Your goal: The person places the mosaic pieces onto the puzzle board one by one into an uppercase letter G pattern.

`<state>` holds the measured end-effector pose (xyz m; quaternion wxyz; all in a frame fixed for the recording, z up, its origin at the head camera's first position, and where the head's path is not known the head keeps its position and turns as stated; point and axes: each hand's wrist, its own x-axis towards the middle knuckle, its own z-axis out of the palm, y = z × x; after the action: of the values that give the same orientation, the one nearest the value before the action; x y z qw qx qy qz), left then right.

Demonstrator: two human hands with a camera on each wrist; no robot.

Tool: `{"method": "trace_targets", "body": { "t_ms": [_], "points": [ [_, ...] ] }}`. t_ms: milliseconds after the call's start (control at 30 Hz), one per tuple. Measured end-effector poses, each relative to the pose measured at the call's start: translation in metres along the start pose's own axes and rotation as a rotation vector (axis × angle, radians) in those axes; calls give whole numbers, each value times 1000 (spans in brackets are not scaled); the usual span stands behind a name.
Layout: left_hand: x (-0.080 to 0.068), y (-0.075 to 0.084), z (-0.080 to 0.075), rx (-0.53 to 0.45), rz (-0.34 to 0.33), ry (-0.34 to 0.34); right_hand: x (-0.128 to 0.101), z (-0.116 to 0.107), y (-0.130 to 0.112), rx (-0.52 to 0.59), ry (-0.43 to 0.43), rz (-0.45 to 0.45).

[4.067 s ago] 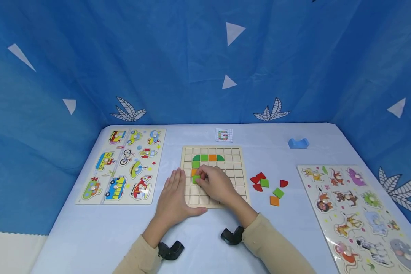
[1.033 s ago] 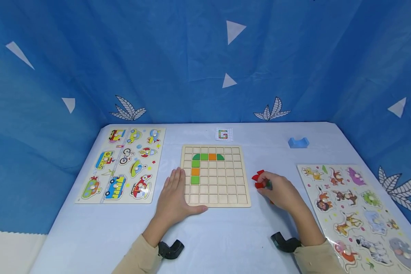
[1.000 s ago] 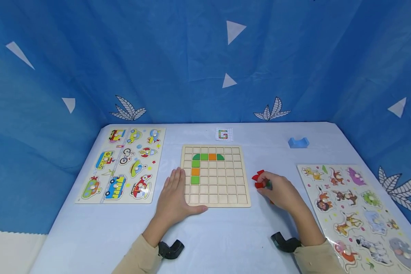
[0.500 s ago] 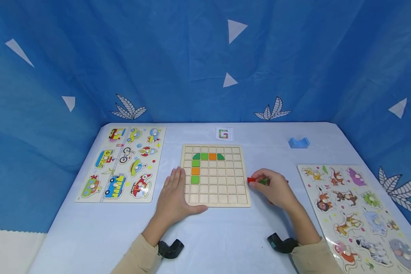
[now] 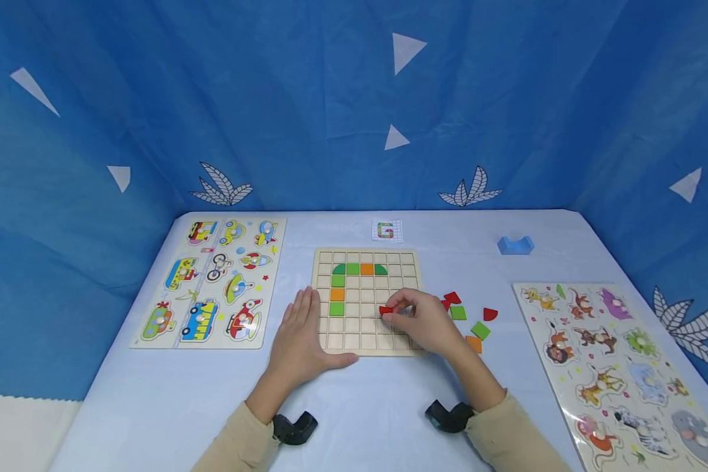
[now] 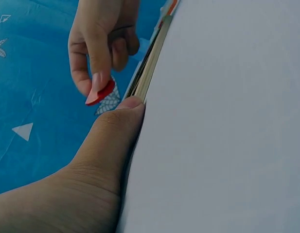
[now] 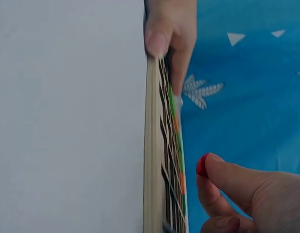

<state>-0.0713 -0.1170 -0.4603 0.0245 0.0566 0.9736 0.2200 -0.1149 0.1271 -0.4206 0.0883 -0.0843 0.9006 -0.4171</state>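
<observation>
A wooden grid board (image 5: 360,341) lies mid-table, with green and orange square tiles and two dark green quarter-round tiles set in its cells. My left hand (image 5: 296,341) rests along the board's left and front edges, fingers straight and thumb spread. Above the board's right half, my right hand (image 5: 425,321) pinches a red quarter-round tile (image 5: 385,311) between thumb and fingertips. Both wrist views show that red tile (image 6: 100,93) held clear of the board. Right of the board lie loose tiles: red quarter-rounds (image 5: 490,314), green squares (image 5: 480,330) and an orange square (image 5: 474,343), some partly behind the right hand.
A pattern card (image 5: 387,231) with a coloured letter G lies behind the board. At the left is a vehicle puzzle board (image 5: 212,282); at the right, an animal puzzle board (image 5: 619,373). A blue block (image 5: 515,246) stands at the back right.
Earlier, the right hand left a green square on the board and went to the loose tiles. It has since picked up a red quarter-round and carried it left over the board. The left hand stays put.
</observation>
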Motion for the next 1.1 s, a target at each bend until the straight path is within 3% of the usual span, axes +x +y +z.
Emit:
{"method": "trace_targets", "body": {
  "t_ms": [200,467,900,1100],
  "points": [
    [0,1,2,5,4,8,6,28,-17,46,-63,-65],
    [0,1,3,8,17,15,12,50,-31,-32,-136,-166],
    [0,-3,3,7,24,24,14,65,-40,-207,-62,-229],
    [0,-2,2,8,18,17,11,64,-40,-232,-61,-244]
  ]
}}
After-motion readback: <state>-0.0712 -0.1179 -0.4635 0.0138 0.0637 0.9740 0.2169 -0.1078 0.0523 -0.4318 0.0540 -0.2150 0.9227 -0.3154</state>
